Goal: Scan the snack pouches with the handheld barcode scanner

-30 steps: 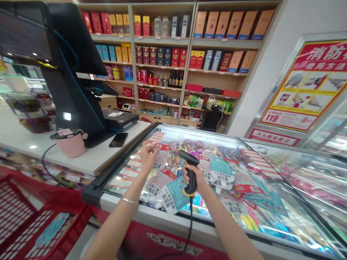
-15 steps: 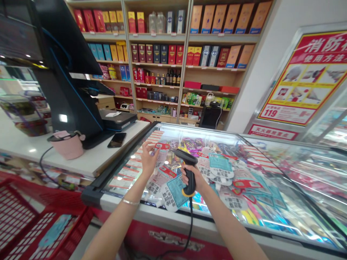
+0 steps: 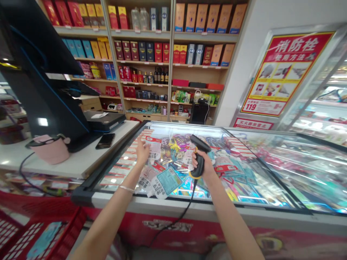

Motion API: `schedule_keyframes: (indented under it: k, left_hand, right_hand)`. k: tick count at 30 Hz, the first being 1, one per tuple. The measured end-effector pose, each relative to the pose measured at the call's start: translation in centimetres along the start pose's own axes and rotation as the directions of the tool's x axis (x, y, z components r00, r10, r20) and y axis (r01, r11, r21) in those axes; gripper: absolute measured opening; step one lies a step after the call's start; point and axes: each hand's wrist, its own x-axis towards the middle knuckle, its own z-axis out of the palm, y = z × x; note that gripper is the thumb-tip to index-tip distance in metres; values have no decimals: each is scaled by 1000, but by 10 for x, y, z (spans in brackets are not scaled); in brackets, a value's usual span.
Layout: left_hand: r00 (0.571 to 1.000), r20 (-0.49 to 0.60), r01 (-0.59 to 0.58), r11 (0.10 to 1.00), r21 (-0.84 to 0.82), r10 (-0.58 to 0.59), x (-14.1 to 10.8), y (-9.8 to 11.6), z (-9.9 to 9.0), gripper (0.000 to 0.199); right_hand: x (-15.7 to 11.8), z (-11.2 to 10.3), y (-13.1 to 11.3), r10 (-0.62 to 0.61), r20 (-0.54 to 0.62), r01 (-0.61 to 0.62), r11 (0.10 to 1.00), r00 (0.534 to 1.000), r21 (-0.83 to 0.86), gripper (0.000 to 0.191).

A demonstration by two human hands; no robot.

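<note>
My right hand [image 3: 202,163] is wrapped round the grip of a black handheld barcode scanner [image 3: 200,144], whose head is raised and tilted over the glass. Its black cord runs down past the front edge. My left hand [image 3: 142,151] is closed at the edge of a clear packet with a red header [image 3: 153,140], near the far left of the glass. Closer to me lies a packet with a pale blue label [image 3: 168,181]. More blue and red packets [image 3: 229,168] lie in a pile right of the scanner.
Under everything is a glass-topped freezer [image 3: 108,198] with colourful packs inside. On the left counter stand a pink holder [image 3: 50,150], a phone [image 3: 105,141] and a black checkout terminal [image 3: 54,86]. A red shopping basket [image 3: 62,231] is at lower left. Boxed bottles fill the back shelves.
The view has swung to the right. The scanner has moved rightward, away from the left hand, and its head has turned. The left hand stays by the red-headed packet.
</note>
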Motion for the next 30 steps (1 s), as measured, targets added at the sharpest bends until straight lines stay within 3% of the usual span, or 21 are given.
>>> schedule_keyframes:
  k: [2,5,9,11,13,15,16,27,30]
  left_hand:
    - [1000,8,2,995,-97,-1,0,23,23,66]
    - [994,111,9,980,-201,13,-4,67,71,71]
    - [958,276,-34,985,-171,81,-27,109,136,72]
    - [901,394,-159,983,-89,182,-46,115,158,64]
    - [781,574,-305,952,11,244,-66,113,171,56]
    - [671,711,-403,908,115,207,-80,108,177,53]
    - [645,743,-429,889,160,177,-84,105,177,54]
    - [566,823,-470,835,285,37,-83,118,176,60]
    - [554,832,-495,800,337,-8,-70,125,153,59]
  right_hand:
    - [-17,-22,-24,-74,-78,74,997,994,-10,18]
    - [-40,-57,-53,-152,-208,155,988,966,0,15]
    - [-59,-95,-76,-205,-345,212,977,916,-16,18]
    - [-63,-108,-81,-214,-408,222,975,888,-29,21]
    - [-65,-116,-84,-192,-466,200,979,864,-32,22]
    - [-66,-119,-84,-152,-506,158,987,849,-32,20]
    - [-65,-120,-84,-134,-519,136,990,844,-33,19]
    - [-59,-112,-84,-90,-626,46,995,775,-87,6]
    - [-62,-97,-91,-96,-612,42,994,785,-101,9]
